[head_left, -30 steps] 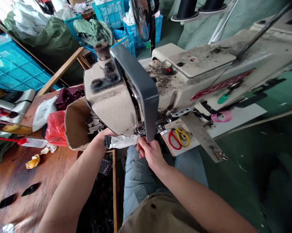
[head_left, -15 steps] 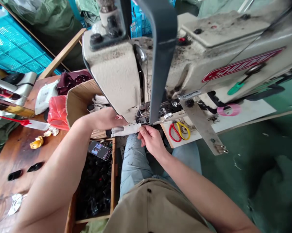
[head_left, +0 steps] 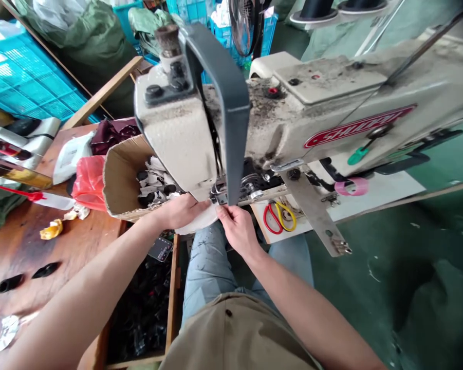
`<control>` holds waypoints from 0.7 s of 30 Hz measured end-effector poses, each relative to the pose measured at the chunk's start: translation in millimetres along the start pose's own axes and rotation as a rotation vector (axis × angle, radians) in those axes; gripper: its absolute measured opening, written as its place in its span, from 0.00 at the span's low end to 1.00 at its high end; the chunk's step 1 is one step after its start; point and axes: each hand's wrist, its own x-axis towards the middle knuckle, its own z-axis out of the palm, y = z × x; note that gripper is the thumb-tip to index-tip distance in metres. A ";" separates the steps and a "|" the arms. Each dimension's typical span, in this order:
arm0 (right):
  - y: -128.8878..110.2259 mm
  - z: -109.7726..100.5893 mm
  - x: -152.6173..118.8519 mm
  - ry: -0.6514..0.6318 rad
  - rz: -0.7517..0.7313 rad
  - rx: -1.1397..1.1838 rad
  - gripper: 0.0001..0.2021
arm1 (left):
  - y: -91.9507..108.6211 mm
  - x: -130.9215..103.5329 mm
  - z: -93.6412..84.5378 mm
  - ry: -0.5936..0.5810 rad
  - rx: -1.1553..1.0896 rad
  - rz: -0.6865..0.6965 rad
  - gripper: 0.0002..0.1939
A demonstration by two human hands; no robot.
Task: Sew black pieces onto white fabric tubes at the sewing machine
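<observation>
A white fabric piece (head_left: 201, 220) lies under the needle area of a cream sewing machine (head_left: 177, 139). My left hand (head_left: 183, 209) is on the fabric's left part, fingers together and gripping its edge close to the presser foot. On the right side, my right hand (head_left: 237, 228) pinches the fabric's edge between thumb and fingers, just below the machine's grey guard (head_left: 235, 128). The fingertips of both hands are near each other, with the needle itself hidden behind the guard and machine head.
Left of the machine stands a cardboard box (head_left: 119, 177) of small pieces. Scissors with red and yellow handles (head_left: 279, 217) lie right of my right hand. A phone (head_left: 162, 248) rests over an open drawer (head_left: 173, 293) of black pieces. A metal arm (head_left: 316, 216) juts forward.
My left hand has moved down and left from behind the machine head, and more of the white fabric shows, now rounded. The view has shifted, showing more of the box and machine top.
</observation>
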 end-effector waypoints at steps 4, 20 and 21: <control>-5.2 0.0 1.8 -0.001 0.050 0.008 0.19 | 18.7 -9.9 4.5 0.024 0.264 -0.089 0.21; 14.7 2.2 0.9 -0.141 0.184 0.598 0.22 | -18.2 2.5 5.4 -0.023 -0.319 -0.086 0.20; 15.1 0.9 1.4 -0.150 0.180 0.577 0.22 | -20.1 2.1 5.1 -0.053 -0.357 -0.108 0.21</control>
